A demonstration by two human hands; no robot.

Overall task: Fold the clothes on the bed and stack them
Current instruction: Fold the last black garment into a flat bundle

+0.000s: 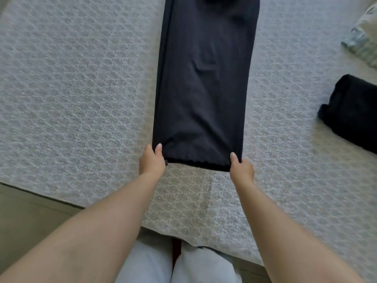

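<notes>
Bed (pixel 71 99): pale quilted cover, repeating cloud-like pattern.
Floor (pixel 24 217): olive-brown, beside the bed's near edge.
Light: soft, even daylight.

Both hands, left (pixel 152 160) and right (pixel 241 167), pinch the dark garment's (pixel 202 88) near hem.

A bedroom in a home, by every sign: a bed (pixel 81 99) fills nearly the whole view, spread with a pale quilted cover stitched in a repeating lace-like pattern. Laundry lies on it, dark trousers (pixel 204 78) stretched out flat at twelve o'clock, a folded black garment (pixel 350 113) at three o'clock, a pale printed cloth (pixel 365 39) bunched at two o'clock. At seven o'clock the cover's edge gives way to an olive bed base (pixel 30 211), and a person in light trousers stands against it at six o'clock
</notes>
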